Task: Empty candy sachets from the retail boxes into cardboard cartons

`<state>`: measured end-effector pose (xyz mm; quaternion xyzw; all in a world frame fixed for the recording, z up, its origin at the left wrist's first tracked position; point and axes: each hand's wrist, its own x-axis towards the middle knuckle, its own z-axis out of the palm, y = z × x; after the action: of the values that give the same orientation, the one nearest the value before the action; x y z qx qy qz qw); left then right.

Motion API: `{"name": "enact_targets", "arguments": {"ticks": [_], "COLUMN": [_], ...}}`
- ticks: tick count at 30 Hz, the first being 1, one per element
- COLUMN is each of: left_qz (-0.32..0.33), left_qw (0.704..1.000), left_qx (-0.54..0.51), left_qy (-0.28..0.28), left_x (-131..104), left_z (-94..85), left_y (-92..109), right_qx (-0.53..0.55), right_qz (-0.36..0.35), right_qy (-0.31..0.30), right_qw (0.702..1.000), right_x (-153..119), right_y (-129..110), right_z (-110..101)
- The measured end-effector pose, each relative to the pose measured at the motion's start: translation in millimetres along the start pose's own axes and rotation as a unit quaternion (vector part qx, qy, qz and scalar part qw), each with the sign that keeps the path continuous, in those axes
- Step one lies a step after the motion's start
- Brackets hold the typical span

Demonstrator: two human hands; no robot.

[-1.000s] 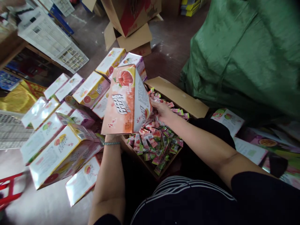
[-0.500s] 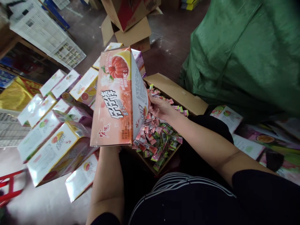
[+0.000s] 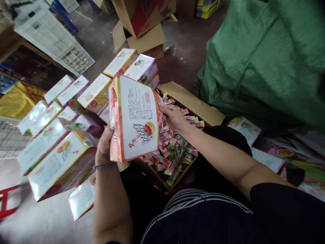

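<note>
Between my two hands is a white and orange candy box (image 3: 138, 118) with a grapefruit picture, its printed white side tilted up toward me. My left hand (image 3: 104, 144) grips its left side, the fingertips hidden behind it. On the right edge, my right hand (image 3: 174, 117) closes its fingers on the box. Below and to the right stands an open carton (image 3: 200, 101) full of small pink and green candy sachets (image 3: 175, 150). The held box covers part of that carton's left side.
Several finished-looking fruit boxes (image 3: 61, 162) stand stacked on the left. More boxes (image 3: 245, 130) lie at the right. A large green covered heap (image 3: 254, 61) rises at the back right. White plastic crates (image 3: 53, 34), brown cartons (image 3: 144, 37) and a red frame (image 3: 7, 201) are around.
The box has turned in my hands, from its orange front facing me to its white printed side, and sits a little lower. My left hand now shows at its left side.
</note>
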<state>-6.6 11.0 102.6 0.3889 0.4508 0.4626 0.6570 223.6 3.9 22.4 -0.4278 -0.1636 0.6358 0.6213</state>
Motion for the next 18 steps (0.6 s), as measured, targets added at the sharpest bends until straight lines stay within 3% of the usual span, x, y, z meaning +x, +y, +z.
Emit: {"name": "enact_targets", "arguments": {"ticks": [3,6,9,11,13,16,18], "left_qz": [0.018,-0.008,-0.029,-0.044,-0.060,-0.079,-0.083], "left_qw": [0.999,0.999,0.999,0.998,0.995,0.992,0.992], "left_qx": [0.026,0.037,0.014,-0.027,-0.067,-0.088,-0.087], "left_qy": [-0.015,0.005,0.019,0.030,0.036,0.035,0.047], "left_x": [-5,-7,-5,-1,2,3,0], "left_z": [-13.7,-17.6,-21.6,-27.7,-34.7,-40.2,-39.0], "left_y": [1,-1,-6,-7,-8,-8,-7], "right_qx": [-0.052,-0.141,-0.235,-0.306,-0.393,-0.520,-0.557], "right_qz": [-0.086,-0.116,-0.187,-0.278,-0.370,-0.455,-0.481], "right_qy": [-0.046,-0.080,-0.141,-0.223,-0.297,-0.326,-0.322], "right_qw": [0.994,0.980,0.943,0.883,0.788,0.645,0.596], "right_x": [-6,-13,-24,-32,-39,-46,-48], "right_y": [11,15,12,10,12,23,30], "right_z": [0,3,9,14,17,15,11]}}
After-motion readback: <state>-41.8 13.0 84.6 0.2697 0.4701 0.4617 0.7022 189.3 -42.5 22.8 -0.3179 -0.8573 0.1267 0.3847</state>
